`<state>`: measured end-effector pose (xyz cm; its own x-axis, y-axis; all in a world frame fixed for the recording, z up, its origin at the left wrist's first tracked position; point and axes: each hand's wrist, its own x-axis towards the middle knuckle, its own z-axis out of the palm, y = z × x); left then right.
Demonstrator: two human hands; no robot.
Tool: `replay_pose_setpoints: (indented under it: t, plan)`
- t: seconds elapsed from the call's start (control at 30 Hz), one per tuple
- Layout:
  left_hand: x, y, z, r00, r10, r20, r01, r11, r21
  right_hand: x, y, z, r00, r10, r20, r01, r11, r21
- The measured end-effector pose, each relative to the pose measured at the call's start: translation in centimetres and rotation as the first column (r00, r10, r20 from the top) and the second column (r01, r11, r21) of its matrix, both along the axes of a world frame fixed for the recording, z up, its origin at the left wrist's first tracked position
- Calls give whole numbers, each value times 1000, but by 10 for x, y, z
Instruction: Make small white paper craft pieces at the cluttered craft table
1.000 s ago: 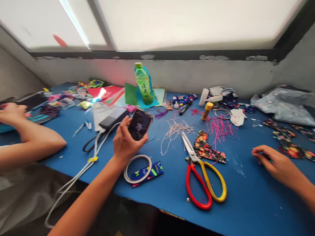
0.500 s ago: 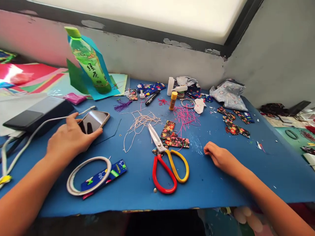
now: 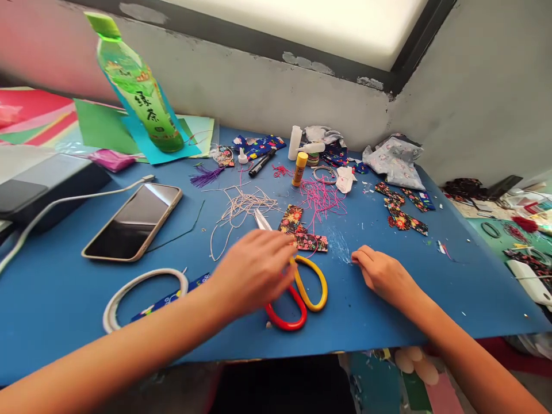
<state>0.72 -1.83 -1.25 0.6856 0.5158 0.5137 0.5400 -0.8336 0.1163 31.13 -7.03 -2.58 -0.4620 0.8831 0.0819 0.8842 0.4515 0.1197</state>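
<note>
My left hand [image 3: 260,270] hovers over the middle of the scissors [image 3: 317,296], hiding their pivot. Its fingers are slightly smeared by motion, and whether they touch the scissors I cannot tell. The scissors have one red and one yellow handle, blades pointing away. Resting on the table to their right is my right hand [image 3: 379,273], thumb and fingers pinched together; anything inside the pinch is too small to make out. Just beyond the scissors lie strips of black floral fabric [image 3: 313,242]. A phone [image 3: 133,221] lies flat at the left, untouched.
A white ring [image 3: 112,299] lies over a blue patterned strip [image 3: 161,302] at the front left. Behind are cream cords [image 3: 245,207], pink cords [image 3: 322,198], a glue stick [image 3: 299,169] and a black marker [image 3: 262,163]. A green tea bottle [image 3: 142,95] stands at the back left.
My left hand has left the phone and moved right, over the scissors. My right hand has stayed at its place on the table, still pinched. The view has shifted slightly.
</note>
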Motion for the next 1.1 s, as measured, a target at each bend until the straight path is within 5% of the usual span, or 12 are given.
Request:
replay_pose_setpoints:
  t: [0.13,0.23,0.8,1.1]
  plan:
    - [33,-11,-21,962,-264,-74,257,961,-100,1,2,8,1000,28,-9,-28,998,-56]
    - [37,-11,-34,937,-348,-10,341,923,-177,2,8,7,997,42,-58,-47,995,-92]
    - [28,-7,-40,931,-353,90,364,890,-275,6,7,7,980,123,-158,-120,992,29]
    - [29,-16,-32,914,-194,357,344,838,-424,-47,-9,27,916,268,-298,-239,962,129]
